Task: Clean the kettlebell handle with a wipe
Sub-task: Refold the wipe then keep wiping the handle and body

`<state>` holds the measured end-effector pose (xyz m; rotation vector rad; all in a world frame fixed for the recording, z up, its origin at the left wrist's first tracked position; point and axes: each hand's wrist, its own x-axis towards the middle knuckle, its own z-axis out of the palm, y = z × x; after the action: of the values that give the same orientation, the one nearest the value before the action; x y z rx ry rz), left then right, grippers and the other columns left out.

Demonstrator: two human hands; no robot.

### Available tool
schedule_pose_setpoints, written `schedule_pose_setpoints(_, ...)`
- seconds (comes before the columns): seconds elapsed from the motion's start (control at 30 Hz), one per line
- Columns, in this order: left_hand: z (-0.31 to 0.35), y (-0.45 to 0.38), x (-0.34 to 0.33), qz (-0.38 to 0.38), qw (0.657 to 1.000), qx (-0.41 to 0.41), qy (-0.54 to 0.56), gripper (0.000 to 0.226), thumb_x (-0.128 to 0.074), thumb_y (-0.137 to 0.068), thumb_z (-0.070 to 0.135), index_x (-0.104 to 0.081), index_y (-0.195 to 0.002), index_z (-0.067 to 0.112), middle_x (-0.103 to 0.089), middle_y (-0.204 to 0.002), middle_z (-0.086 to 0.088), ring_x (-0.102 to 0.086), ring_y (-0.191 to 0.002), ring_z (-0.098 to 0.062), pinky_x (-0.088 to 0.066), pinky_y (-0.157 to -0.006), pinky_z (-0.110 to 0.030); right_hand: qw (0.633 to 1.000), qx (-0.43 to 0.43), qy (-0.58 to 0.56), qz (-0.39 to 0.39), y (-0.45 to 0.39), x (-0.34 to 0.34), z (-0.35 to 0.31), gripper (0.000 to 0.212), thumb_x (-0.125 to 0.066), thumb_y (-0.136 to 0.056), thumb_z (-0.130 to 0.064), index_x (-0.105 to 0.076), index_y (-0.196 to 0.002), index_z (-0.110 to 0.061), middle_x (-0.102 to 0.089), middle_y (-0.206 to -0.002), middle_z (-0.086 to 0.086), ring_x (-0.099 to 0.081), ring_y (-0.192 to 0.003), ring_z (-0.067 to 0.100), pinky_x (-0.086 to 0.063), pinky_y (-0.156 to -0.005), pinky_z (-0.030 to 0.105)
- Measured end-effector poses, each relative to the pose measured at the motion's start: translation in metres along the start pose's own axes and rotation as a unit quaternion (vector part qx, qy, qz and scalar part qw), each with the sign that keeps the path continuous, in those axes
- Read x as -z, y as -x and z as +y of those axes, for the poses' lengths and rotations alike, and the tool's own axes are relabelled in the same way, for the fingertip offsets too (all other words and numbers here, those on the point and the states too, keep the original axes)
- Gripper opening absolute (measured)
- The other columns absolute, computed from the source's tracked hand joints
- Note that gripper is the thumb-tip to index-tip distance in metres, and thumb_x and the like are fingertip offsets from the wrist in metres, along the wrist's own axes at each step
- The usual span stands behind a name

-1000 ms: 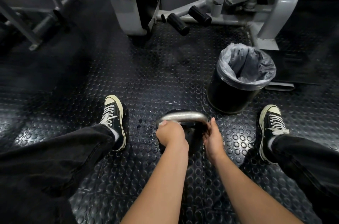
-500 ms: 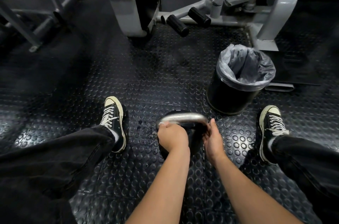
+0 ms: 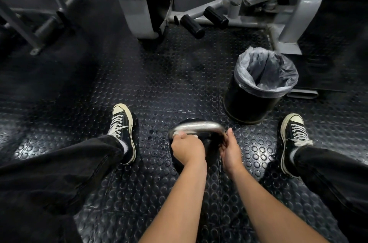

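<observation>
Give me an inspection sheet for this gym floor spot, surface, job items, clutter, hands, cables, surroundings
Surface: black studded rubber floor, dark damp-looking spots left of the kettlebell.
Job's things: kettlebell on the floor between the feet; metal handle; white wipe showing at the left hand.
Clutter: lined bin beside the kettlebell.
Grippers: left hand grips the wipe on the handle; right hand holds the handle's right end.
Cables: nothing seen.
Surroundings: grey gym machine behind.

The kettlebell handle [image 3: 196, 125] is shiny bare metal; the floor [image 3: 169, 75] is glossy black studded rubber; the bin liner [image 3: 264, 71] is thin, crinkled, translucent plastic.
</observation>
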<state>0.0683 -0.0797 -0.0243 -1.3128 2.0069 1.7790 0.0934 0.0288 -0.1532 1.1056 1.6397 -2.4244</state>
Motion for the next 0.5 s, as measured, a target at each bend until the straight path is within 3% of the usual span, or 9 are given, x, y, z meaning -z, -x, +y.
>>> schedule_pose_setpoints(0.2, 0.005, -0.005, 0.0, 0.0, 0.997, 0.048, 0.065, 0.037, -0.035, -0.106, 0.017, -0.058, -0.132, 0.005, -0.062, -0.126, -0.012, -0.057, -0.102, -0.026, -0.046, -0.086, -0.034, 1.0, 0.0, -0.007, -0.003, 0.002, -0.001, 0.0, 0.045, -0.042, -0.101, -0.057, -0.072, -0.106, -0.024, -0.079, -0.101, -0.009, -0.072, -0.096, 0.002, -0.048, -0.09, 0.026)
schedule_pose_setpoints(0.27, 0.007, -0.009, 0.001, -0.005, 0.987, 0.098, 0.126, 0.035, -0.035, -0.105, 0.015, -0.058, -0.13, 0.003, -0.061, -0.125, -0.013, -0.056, -0.101, -0.026, -0.045, -0.087, -0.035, 1.0, 0.003, 0.0, -0.001, 0.004, -0.001, -0.001, 0.047, -0.043, -0.099, -0.061, -0.072, -0.106, -0.025, -0.078, -0.103, -0.008, -0.071, -0.1, 0.004, -0.048, -0.092, 0.027)
schedule_pose_setpoints(0.37, 0.011, -0.016, 0.002, -0.026, 0.979, 0.123, 0.163, 0.038, -0.035, -0.103, 0.015, -0.054, -0.13, -0.004, -0.059, -0.132, -0.023, -0.059, -0.116, -0.038, -0.05, -0.099, -0.046, 1.0, 0.002, 0.018, 0.003, 0.004, 0.0, 0.0, 0.053, -0.046, -0.093, -0.069, -0.074, -0.107, -0.027, -0.078, -0.108, -0.006, -0.069, -0.108, 0.009, -0.047, -0.097, 0.031)
schedule_pose_setpoints(0.5, 0.008, -0.011, 0.001, -0.013, 0.961, 0.13, 0.242, 0.03, -0.04, -0.106, 0.011, -0.055, -0.127, -0.003, -0.062, -0.121, -0.013, -0.06, -0.099, -0.021, -0.05, -0.087, -0.031, 1.0, 0.004, 0.01, -0.005, 0.004, 0.0, 0.0, 0.049, -0.042, -0.099, -0.062, -0.075, -0.103, -0.026, -0.078, -0.104, -0.007, -0.072, -0.099, 0.005, -0.046, -0.096, 0.029)
